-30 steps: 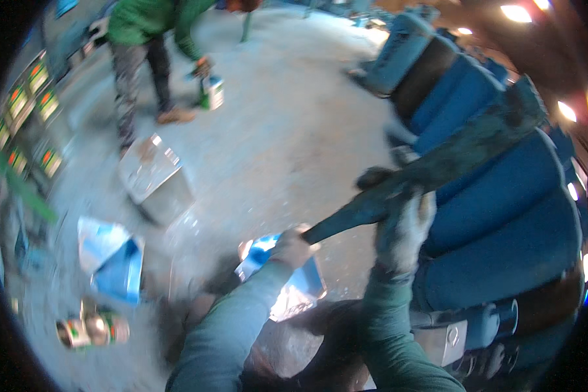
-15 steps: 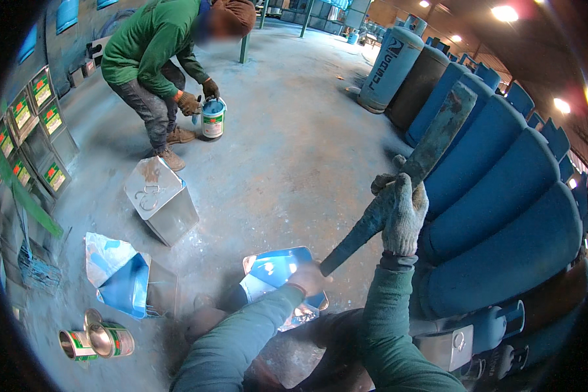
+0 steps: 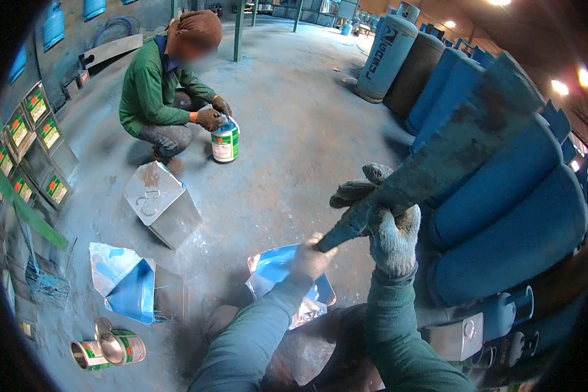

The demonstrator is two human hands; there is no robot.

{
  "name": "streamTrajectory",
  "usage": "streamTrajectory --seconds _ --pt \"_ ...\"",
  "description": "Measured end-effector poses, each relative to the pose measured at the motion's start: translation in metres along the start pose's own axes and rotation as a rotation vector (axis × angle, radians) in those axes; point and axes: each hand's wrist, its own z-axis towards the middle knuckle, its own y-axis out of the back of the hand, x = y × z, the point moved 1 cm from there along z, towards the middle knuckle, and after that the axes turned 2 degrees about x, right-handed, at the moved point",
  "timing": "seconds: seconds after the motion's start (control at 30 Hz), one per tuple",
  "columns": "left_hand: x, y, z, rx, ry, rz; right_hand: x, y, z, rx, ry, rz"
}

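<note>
A long, flat, machete-shaped blade (image 3: 460,134), stained with blue-grey paint, slants from lower left to upper right in front of me. My left hand (image 3: 312,258), somewhat blurred, is closed around its narrow lower end. Further up, my right hand (image 3: 392,228) in a pale knit glove holds the blade between thumb and fingers; several fingers stick out on its left side. Beneath my left hand sits a cut-open metal can (image 3: 264,266), coated inside with blue paint and partly hidden by my left forearm.
A second opened can (image 3: 132,287), a closed square tin (image 3: 166,206) and two round paint cans (image 3: 123,347) stand to the left. Blue gas cylinders (image 3: 509,235) line the right. Ahead, a co-worker (image 3: 151,98) crouches at a small paint pail (image 3: 225,142).
The blade has swung closer and looks larger, its upper end further right. My right hand has shifted slightly left and down. The co-worker has gone from bending to crouching by the pail.
</note>
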Motion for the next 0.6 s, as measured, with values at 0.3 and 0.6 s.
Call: streamTrajectory --seconds 0.3,0.6 --pt "-0.01 0.005 -0.019 0.434 0.201 0.475 -0.028 0.041 0.034 -0.389 -0.034 -0.094" --pt "-0.013 0.02 0.011 0.05 -0.071 0.173 -0.008 0.01 0.005 -0.209 0.166 -0.015"
